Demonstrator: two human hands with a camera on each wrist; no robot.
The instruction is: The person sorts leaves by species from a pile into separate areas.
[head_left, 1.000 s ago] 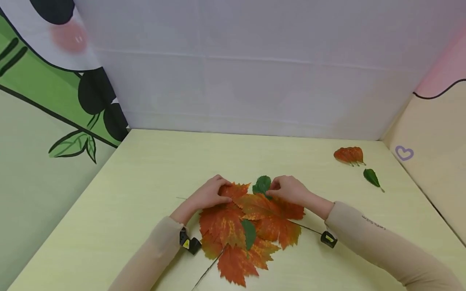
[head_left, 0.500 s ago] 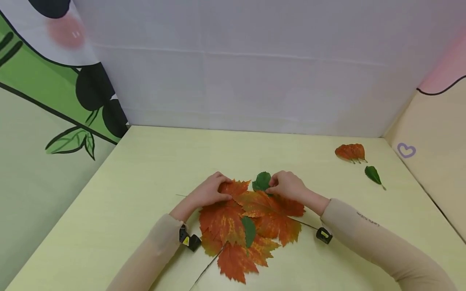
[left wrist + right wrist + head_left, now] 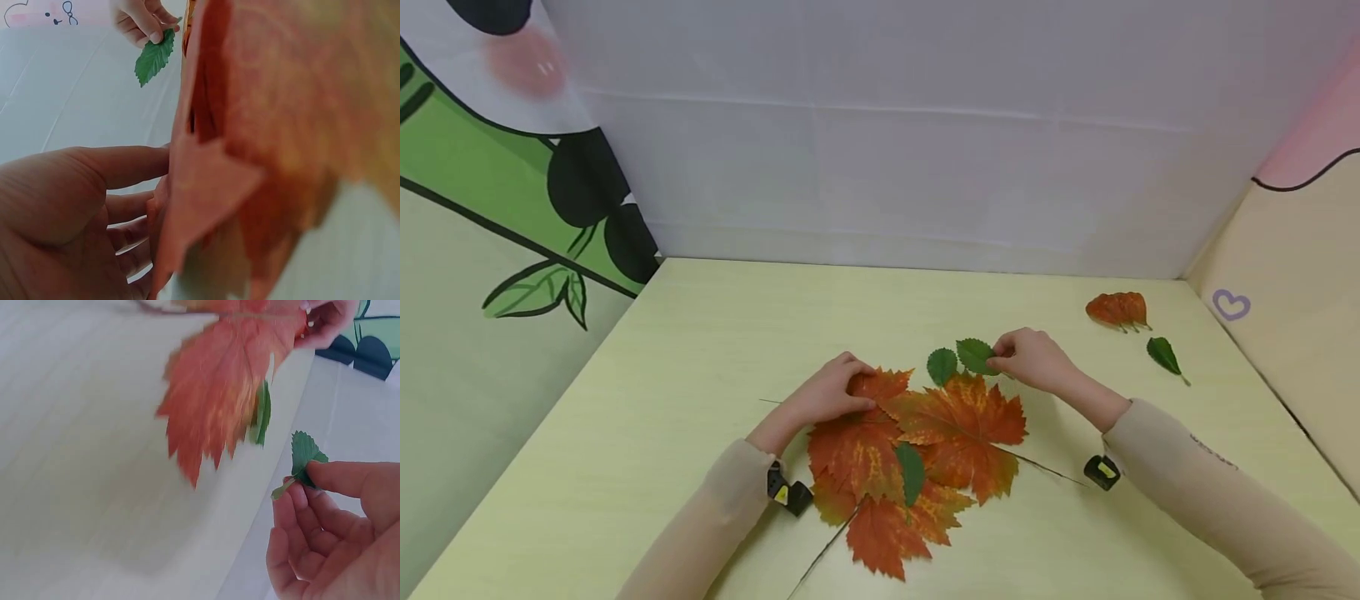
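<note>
Several orange-red maple leaves (image 3: 857, 450) lie in an overlapping cluster on the table. My left hand (image 3: 831, 392) holds the cluster's upper left edge; in the left wrist view the thumb (image 3: 134, 164) meets the leaf edge, and the leaves partly hide the other fingers. My right hand (image 3: 1033, 358), up beyond the cluster's top right, pinches a green leaf (image 3: 975, 356) by its stem end between thumb and fingers. The same green leaf (image 3: 305, 453) shows in the right wrist view. A second green leaf (image 3: 942, 366) pokes out behind the cluster, and another green leaf (image 3: 911, 473) lies on top of it.
At the back right of the table (image 3: 700, 333) lie a small stack of reddish leaves (image 3: 1117, 311) and a single green leaf (image 3: 1163, 354). Thin stems (image 3: 823, 554) stick out from the cluster. A pale cloth wall (image 3: 887, 183) stands behind the table.
My right hand has moved up and to the right with the green leaf, uncovering the right-hand maple leaf and the second green leaf. My left hand has stayed at the cluster.
</note>
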